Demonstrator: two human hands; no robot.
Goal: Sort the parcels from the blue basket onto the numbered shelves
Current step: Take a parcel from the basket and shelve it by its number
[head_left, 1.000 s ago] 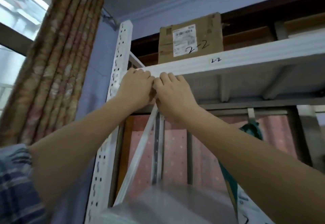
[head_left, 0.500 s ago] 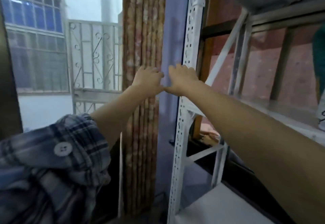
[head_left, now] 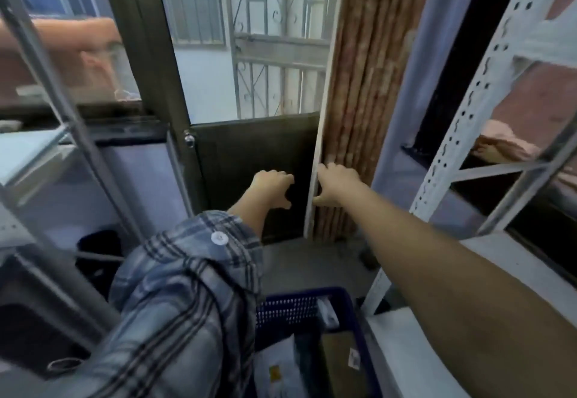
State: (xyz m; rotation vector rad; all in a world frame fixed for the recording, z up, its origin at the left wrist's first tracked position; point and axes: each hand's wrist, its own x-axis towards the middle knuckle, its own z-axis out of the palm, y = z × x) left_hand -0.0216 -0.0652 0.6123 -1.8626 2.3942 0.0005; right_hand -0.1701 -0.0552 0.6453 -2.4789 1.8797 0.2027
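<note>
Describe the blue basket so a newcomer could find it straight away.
Start at the white perforated shelf upright on the right and follow it down to the floor. Just left of its foot sits the blue basket, the only dark blue meshed container, with parcels inside.

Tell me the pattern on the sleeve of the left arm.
Blue-grey plaid with dark stripes on the sleeve, clearest in the head view.

My left arm wears a blue-grey plaid shirt sleeve (head_left: 187, 297) crossed with dark stripes, rolled back above the wrist, with a round white button (head_left: 218, 237) on the cuff. My right forearm (head_left: 437, 266) is bare. My left hand (head_left: 271, 188) and right hand (head_left: 335, 183) carry no gloves.
</note>
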